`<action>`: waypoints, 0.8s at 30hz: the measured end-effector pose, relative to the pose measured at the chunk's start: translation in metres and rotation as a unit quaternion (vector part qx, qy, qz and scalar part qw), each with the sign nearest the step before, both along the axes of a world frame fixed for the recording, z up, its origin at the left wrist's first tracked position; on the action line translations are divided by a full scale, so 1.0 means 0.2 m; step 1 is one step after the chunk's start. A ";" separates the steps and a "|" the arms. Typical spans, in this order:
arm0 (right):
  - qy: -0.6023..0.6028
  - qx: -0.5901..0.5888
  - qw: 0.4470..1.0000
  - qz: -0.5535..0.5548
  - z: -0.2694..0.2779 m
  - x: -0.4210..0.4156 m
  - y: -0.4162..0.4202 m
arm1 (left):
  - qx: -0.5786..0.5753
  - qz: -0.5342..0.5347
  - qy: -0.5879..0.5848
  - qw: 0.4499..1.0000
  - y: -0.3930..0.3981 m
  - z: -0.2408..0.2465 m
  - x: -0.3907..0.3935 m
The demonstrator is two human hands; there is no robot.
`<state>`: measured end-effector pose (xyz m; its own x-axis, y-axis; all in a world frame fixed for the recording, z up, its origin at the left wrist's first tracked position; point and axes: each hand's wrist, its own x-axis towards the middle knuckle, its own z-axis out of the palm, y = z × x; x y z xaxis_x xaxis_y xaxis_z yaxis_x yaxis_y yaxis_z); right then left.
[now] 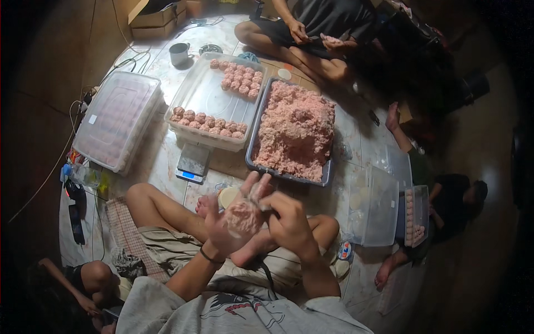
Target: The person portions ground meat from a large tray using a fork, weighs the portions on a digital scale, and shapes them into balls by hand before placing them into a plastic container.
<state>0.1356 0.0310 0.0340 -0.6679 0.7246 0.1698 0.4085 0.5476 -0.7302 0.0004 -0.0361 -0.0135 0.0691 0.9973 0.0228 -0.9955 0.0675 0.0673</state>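
A rough pink ball of minced meat rests on the upturned palm of my left hand, whose fingers point away from me. My right hand is curled at the ball's right side, fingertips close to the left fingers. Something thin seems to be between its fingers, but blur hides what it is. Just beyond both hands stands a dark grey tub heaped with minced meat. Left of it, a clear plastic box contains rows of meat balls along its near and far sides.
A small digital scale sits before the clear box. Left are a lidded plastic box and a water bottle. A metal mug stands at the back. People sit opposite, to the right and at lower left. More plastic boxes stand right.
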 end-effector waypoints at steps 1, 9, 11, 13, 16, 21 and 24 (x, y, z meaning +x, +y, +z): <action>0.003 0.043 0.999 0.013 0.01 -0.04 0.04 | -0.027 -0.039 -0.014 0.999 0.01 -0.01 0.00; -0.167 0.111 0.976 0.081 0.11 0.05 -0.06 | -0.021 0.020 -0.022 0.999 0.01 -0.08 -0.01; -0.137 0.098 0.983 0.078 0.25 0.08 0.00 | -0.029 0.040 -0.053 0.997 -0.02 -0.10 -0.03; -0.060 0.110 0.992 -0.008 0.35 0.11 0.01 | 0.018 0.050 -0.113 0.992 -0.04 -0.10 -0.01; 0.036 -0.072 0.992 -0.094 0.16 0.07 -0.06 | -0.016 0.113 0.049 0.992 -0.03 -0.01 0.01; 0.013 -0.041 0.997 -0.060 -0.08 -0.01 0.03 | 0.031 -0.063 -0.249 0.966 0.08 -0.21 0.01; 0.031 -0.010 0.995 -0.095 0.15 -0.05 0.02 | -0.107 -0.010 -0.105 0.989 0.07 -0.08 -0.02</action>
<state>0.1248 0.0349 0.0646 -0.5078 0.8401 0.1907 0.4571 0.4504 -0.7670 -0.0031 -0.0228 -0.0291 0.1046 0.9792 -0.1736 -0.9842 0.0769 -0.1593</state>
